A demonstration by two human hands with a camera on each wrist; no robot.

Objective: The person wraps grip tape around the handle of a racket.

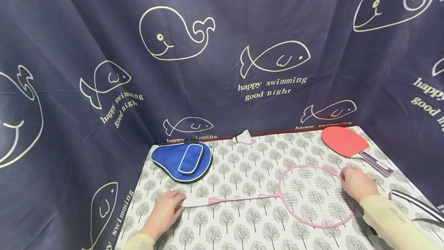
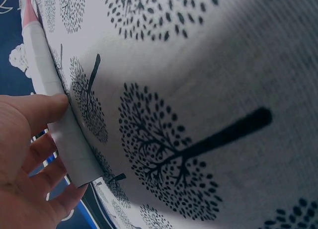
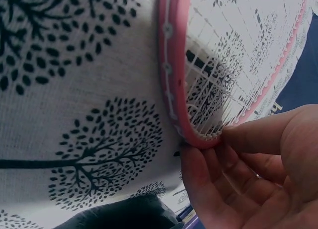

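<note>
I see the pink badminton racket (image 1: 277,196) lying flat on the tree-print tablecloth (image 1: 243,165), handle left, head right. My left hand (image 1: 165,212) curls round the white grip (image 2: 59,124) at the near left. My right hand (image 1: 357,183) pinches the racket head's rim (image 3: 174,90) at its right edge. Far right lies a red table tennis paddle (image 1: 345,142), far left its blue cover (image 1: 182,160), and a shuttlecock (image 1: 243,138) between.
</note>
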